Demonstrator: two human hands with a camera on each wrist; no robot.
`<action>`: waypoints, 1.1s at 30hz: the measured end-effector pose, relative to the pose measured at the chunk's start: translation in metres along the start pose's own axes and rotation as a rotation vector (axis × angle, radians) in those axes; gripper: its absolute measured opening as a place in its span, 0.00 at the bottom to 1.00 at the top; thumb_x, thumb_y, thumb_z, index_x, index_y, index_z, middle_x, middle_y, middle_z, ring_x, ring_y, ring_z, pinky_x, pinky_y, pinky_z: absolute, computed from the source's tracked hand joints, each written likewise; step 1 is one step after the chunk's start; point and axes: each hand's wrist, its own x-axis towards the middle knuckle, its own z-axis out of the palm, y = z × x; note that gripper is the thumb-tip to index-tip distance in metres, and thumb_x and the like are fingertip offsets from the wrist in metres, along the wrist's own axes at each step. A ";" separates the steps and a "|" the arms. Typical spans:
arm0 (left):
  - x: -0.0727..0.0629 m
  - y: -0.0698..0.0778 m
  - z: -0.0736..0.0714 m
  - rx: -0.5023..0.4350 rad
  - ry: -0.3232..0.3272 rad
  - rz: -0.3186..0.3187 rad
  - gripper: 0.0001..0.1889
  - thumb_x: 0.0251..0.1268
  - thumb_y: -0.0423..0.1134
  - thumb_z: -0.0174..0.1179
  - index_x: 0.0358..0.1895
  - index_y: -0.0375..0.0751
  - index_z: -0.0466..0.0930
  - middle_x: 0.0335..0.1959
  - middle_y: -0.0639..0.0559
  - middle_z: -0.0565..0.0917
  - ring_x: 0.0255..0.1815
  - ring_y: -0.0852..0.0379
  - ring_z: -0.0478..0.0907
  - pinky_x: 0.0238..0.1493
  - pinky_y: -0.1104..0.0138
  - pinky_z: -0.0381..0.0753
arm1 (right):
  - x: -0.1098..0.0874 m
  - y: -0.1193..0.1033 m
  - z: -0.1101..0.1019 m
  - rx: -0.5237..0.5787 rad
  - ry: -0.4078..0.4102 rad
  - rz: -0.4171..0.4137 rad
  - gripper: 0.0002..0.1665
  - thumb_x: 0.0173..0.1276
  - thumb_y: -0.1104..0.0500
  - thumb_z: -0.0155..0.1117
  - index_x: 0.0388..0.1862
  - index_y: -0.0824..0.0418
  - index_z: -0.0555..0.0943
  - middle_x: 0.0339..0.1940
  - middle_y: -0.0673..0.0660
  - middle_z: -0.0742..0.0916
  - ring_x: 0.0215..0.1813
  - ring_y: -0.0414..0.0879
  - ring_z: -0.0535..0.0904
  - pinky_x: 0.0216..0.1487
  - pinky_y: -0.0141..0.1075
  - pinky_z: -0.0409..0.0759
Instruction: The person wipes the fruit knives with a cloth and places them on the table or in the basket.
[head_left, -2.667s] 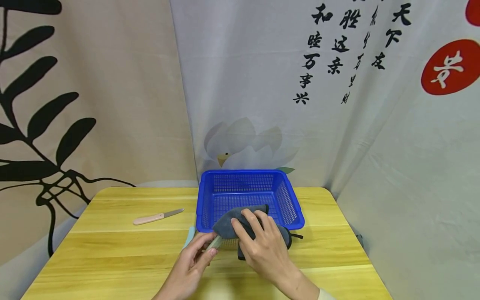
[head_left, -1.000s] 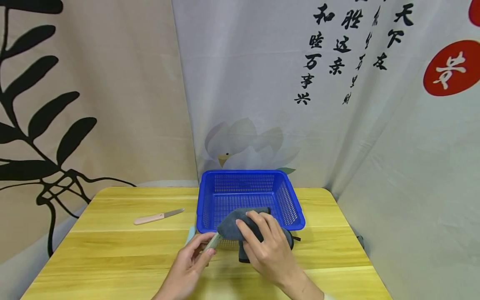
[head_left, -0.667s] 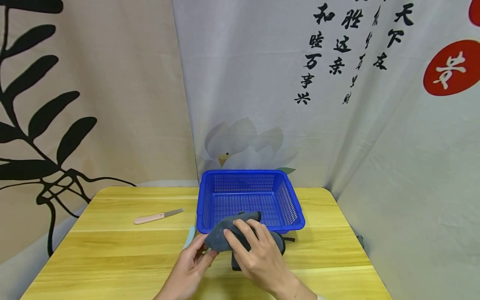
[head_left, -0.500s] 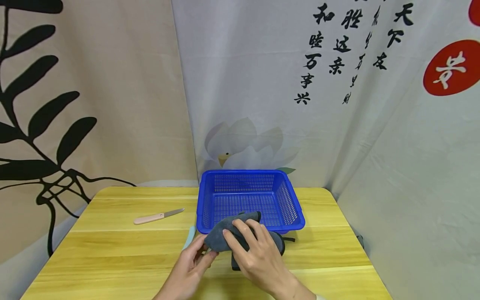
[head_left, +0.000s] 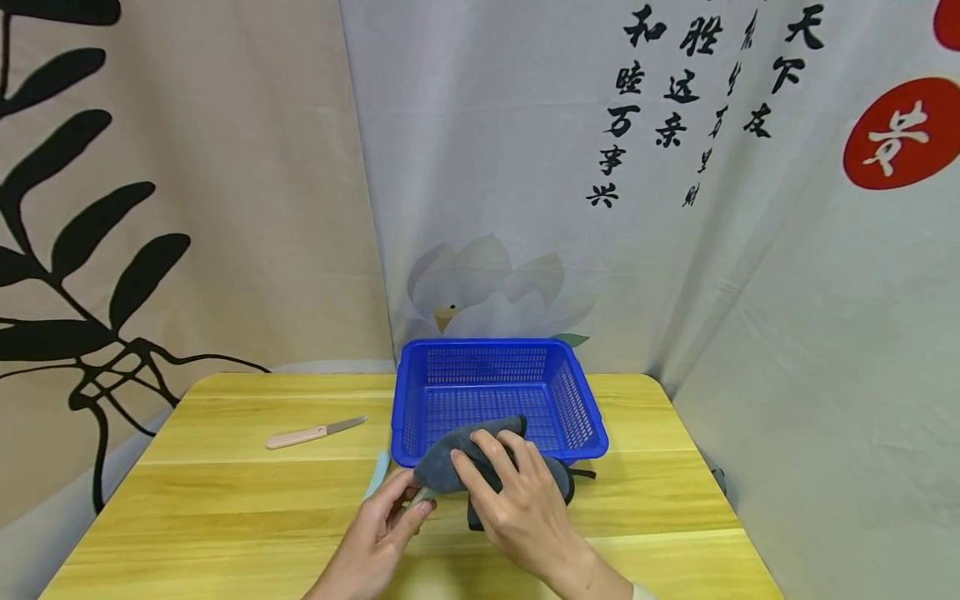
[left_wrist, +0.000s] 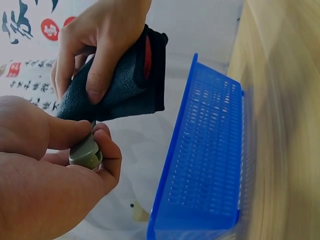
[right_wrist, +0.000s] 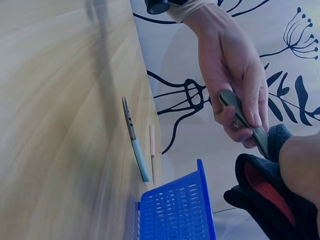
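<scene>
My left hand (head_left: 371, 533) grips a sage-green handle (right_wrist: 245, 120) between thumb and curled fingers. The far end of that tool is wrapped in a dark grey cloth (head_left: 442, 467), so its kind is hidden. My right hand (head_left: 521, 512) holds the cloth folded around the tool, with fingers bent over the top. Black edging, a small loop and a loose flap of cloth hang at the right. A red inner side of the cloth shows in the right wrist view. Both hands are raised in front of the basket's near edge.
A blue plastic basket (head_left: 487, 343) stands at the back middle of the wooden table (head_left: 225, 517). Left of it lies a knife with a pale pink handle (head_left: 296, 437). A light blue-handled knife (right_wrist: 139, 157) with holes in its blade lies by the basket's near left corner.
My right hand slid the cloth down-left to the left fingers, covering the handle, then drew it slightly back up-right, baring a little handle again. The left hand stays nearly still.
</scene>
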 end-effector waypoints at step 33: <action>-0.005 -0.001 -0.004 0.048 -0.002 0.012 0.19 0.88 0.38 0.60 0.74 0.43 0.82 0.58 0.44 0.83 0.51 0.63 0.81 0.48 0.71 0.84 | -0.002 0.038 0.000 0.013 -0.009 0.124 0.25 0.94 0.54 0.42 0.63 0.56 0.88 0.64 0.65 0.86 0.55 0.59 0.81 0.48 0.51 0.88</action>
